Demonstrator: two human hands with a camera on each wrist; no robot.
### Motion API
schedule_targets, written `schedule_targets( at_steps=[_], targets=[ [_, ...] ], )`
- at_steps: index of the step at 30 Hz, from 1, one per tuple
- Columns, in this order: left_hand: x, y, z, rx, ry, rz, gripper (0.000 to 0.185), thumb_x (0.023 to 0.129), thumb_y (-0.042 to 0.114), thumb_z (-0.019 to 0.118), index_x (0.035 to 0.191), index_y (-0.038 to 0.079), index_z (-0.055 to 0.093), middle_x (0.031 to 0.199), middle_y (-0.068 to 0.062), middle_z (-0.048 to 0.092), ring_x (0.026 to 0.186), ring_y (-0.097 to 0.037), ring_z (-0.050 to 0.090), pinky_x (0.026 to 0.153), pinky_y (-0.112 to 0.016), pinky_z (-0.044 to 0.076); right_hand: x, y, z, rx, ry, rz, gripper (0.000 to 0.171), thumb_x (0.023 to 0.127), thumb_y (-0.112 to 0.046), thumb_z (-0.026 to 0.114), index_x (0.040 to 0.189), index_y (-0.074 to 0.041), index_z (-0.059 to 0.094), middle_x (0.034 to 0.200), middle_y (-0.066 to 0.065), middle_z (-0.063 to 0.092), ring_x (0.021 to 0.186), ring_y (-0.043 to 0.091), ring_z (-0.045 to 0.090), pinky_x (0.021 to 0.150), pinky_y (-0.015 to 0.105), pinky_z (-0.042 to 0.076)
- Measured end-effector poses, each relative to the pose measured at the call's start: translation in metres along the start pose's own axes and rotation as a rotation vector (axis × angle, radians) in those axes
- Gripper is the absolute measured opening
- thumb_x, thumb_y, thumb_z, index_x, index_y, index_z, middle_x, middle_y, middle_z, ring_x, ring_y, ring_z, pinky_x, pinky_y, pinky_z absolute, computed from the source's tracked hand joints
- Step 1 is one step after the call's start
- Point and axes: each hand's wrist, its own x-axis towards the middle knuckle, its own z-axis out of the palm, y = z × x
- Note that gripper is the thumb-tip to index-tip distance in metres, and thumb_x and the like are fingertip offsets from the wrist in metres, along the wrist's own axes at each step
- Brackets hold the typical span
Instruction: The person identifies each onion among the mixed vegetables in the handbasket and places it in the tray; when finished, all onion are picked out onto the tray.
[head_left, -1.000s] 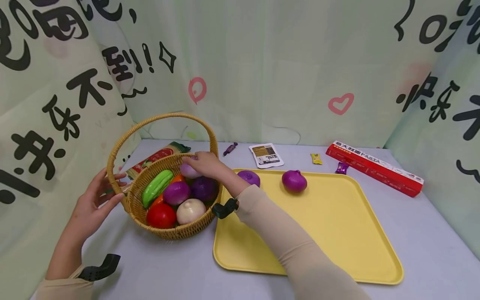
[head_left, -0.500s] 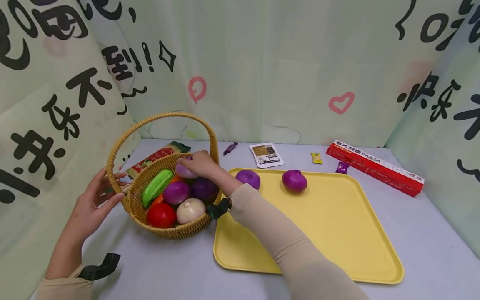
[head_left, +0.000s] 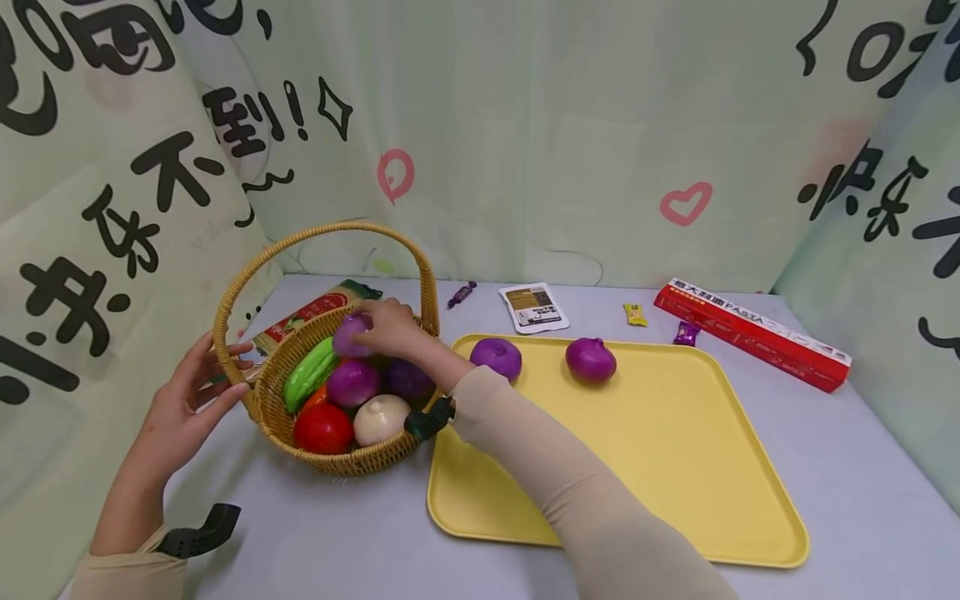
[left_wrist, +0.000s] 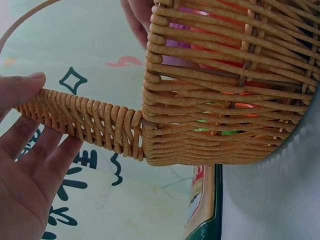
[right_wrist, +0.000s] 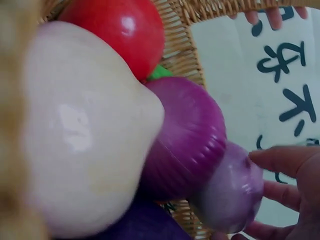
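I'm standing before what seems a staged tabletop booth, where pale green fabric curtains (head_left: pixel 480 125) with bold black lettering (head_left: pixel 162 152) are enclosing a smooth whitish table (head_left: pixel 315 533) and a person is wearing curved black wrist mounts (head_left: pixel 201 535).

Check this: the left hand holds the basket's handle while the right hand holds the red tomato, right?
Not quite: the head view shows the right hand holding a pale purple vegetable; the red tomato lies in the basket. The left hand does hold its handle.
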Motion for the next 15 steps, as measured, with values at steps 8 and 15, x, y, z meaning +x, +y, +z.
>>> schedule_targets(
  at_steps=[8,15],
  targets=[
    [-0.0004,0.0,-0.0006,0.008,-0.001,-0.014,0.078,0.086,0.001,0.064,0.149,0.025,0.025,0.123,0.032,0.048,0.108,0.015,0.048,0.082,0.003,0.039,0.0024,-0.005,0.0008,-0.021,-0.079,-0.099,0.051,0.088,-0.021,0.064,0.135,-0.012,0.048,0.128,0.008,0.058,0.118,0.024,0.049,0.087,0.026,0.049],
    [-0.0002,-0.0001,-0.0001,0.007,0.0,-0.011,0.078,0.086,0.0,0.064,0.149,0.024,0.025,0.122,0.033,0.046,0.107,0.014,0.048,0.082,0.003,0.039,0.0034,-0.0106,-0.0038,-0.064,-0.127,-0.128,0.049,0.09,-0.019,0.061,0.135,-0.011,0.043,0.127,0.01,0.058,0.115,0.021,0.056,0.089,0.026,0.048]
  ],
)
